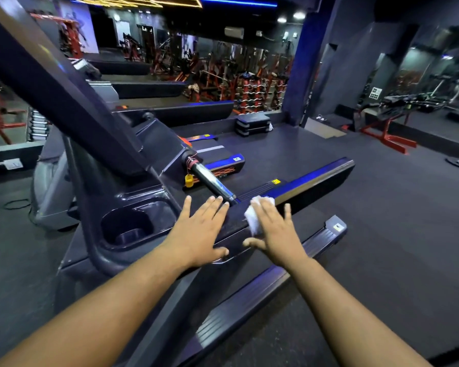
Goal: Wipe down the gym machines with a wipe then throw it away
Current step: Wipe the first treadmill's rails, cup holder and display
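Note:
A dark treadmill fills the left and middle of the head view. My right hand lies flat with straight fingers on a white wipe, pressing it onto the treadmill's black side handrail. My left hand rests flat on the same rail just left of it, fingers spread. A chrome grip bar runs forward from the console past my left fingertips.
A cup holder is sunk in the console left of my left hand. A yellow safety clip hangs by the chrome bar. The treadmill's side rail runs below. Black steps and red gym racks stand farther back.

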`<state>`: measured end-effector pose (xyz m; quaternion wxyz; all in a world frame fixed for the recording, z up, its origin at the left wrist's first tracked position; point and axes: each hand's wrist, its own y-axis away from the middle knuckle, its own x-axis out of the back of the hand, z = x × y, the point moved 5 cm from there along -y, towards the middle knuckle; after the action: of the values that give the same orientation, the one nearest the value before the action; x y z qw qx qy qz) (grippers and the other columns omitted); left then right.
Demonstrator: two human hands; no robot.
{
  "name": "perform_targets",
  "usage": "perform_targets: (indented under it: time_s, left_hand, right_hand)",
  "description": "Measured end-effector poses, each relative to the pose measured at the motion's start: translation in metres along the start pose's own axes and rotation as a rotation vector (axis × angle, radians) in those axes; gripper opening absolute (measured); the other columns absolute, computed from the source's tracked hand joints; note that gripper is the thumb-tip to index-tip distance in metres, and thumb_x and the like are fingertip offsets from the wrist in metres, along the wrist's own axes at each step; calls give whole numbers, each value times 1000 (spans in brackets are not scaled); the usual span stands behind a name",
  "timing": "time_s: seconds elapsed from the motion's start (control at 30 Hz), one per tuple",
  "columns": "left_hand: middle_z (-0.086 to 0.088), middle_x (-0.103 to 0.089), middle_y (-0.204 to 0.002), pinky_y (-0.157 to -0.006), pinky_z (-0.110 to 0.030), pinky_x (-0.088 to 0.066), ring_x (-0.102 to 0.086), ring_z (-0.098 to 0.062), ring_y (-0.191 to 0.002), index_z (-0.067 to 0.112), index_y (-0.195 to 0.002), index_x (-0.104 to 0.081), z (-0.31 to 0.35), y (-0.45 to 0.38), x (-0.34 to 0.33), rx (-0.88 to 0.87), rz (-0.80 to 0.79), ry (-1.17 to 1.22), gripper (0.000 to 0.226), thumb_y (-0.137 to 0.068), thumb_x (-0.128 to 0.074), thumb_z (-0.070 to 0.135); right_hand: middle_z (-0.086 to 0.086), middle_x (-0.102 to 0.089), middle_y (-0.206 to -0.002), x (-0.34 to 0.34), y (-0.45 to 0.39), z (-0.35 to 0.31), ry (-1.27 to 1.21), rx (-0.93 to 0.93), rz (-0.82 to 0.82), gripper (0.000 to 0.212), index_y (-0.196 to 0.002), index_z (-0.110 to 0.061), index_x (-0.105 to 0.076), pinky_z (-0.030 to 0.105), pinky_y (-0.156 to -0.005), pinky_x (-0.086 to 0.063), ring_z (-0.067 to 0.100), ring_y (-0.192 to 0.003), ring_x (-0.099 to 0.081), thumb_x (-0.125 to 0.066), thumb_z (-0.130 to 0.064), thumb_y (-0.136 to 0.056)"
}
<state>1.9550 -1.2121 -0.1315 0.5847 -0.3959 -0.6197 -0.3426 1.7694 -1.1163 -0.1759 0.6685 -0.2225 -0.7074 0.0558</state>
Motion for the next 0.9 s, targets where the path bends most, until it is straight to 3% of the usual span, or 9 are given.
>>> perform_targets:
  time_s: [0.1, 0.27, 0.33, 0.5, 0.6, 0.77, 0.83, 0.9]
  left_hand:
    - [0, 11, -172, -123, -61, 4, 12, -15, -157, 17, -163, 10, 13, -24, -1, -12, -24, 1, 107, -92, -49, 71]
    - [0, 6, -172, -126, -56, 2, 8, -15, -158, 20, -164, 7, 26, -45, -10, -19, -44, 23, 104, -91, -55, 59]
    - [-1, 6, -172, -127, -53, -1, 7, -16, -158, 20, -163, 8, 25, -45, -12, -23, -45, 20, 101, -91, -54, 52]
    - [-1, 4, -172, -128, -50, -4, 4, -17, -158, 20, -163, 8, 25, -44, -10, -25, -23, 20, 97, -90, -51, 46]
    - [0, 4, -172, -128, -48, -3, 5, -16, -158, 21, -163, 8, 25, -43, -11, -21, -16, 25, 98, -90, -51, 47]
    - [0, 6, -172, -128, -47, -2, 6, -16, -158, 22, -163, 9, 26, -40, -11, -19, 1, 11, 98, -91, -50, 51]
    - [-2, 4, -172, -128, -47, -3, 5, -17, -158, 22, -163, 8, 27, -39, -11, -23, 12, -4, 97, -90, -50, 47]
    - [-3, 3, -172, -128, -46, -4, 4, -19, -159, 23, -163, 8, 26, -38, -11, -21, 13, -16, 96, -90, -49, 45]
  right_hand:
    - [0, -17, -167, 2, -13, 37, -55, -193, 11, 112, -160, -18, -18, 67, -118, -9, 18, -155, -10, -25, -92, -77]
    - [3, -14, -169, -14, 3, 0, -137, 76, 22, 116, -161, -16, -20, 63, -121, -3, 17, -157, 1, -46, -87, -73]
    - [1, -17, -169, -15, 2, 14, -94, 126, 48, 113, -161, -18, -22, 66, -120, -6, 16, -157, -3, -39, -89, -75]
    - [-1, -32, -161, 3, -40, 73, -121, -107, 49, 108, -154, -22, -36, 69, -117, -4, 19, -154, -16, -20, -95, -76]
    - [1, -37, -158, 4, -47, 51, -81, -25, 1, 115, -152, -19, -40, 69, -119, -2, 22, -153, -19, -13, -98, -72]
    - [3, -24, -166, -14, -11, 9, -137, 107, 69, 116, -159, -16, -27, 62, -121, 2, 23, -156, -9, -21, -95, -74]
    - [0, -15, -169, -22, -3, 26, -126, 30, 131, 115, -161, -17, -20, 63, -119, 1, 19, -157, -4, -23, -93, -76]
    - [-2, -8, -170, -23, -8, 51, -219, -164, 180, 116, -163, -19, -11, 65, -119, 3, 15, -157, 2, -23, -94, -75]
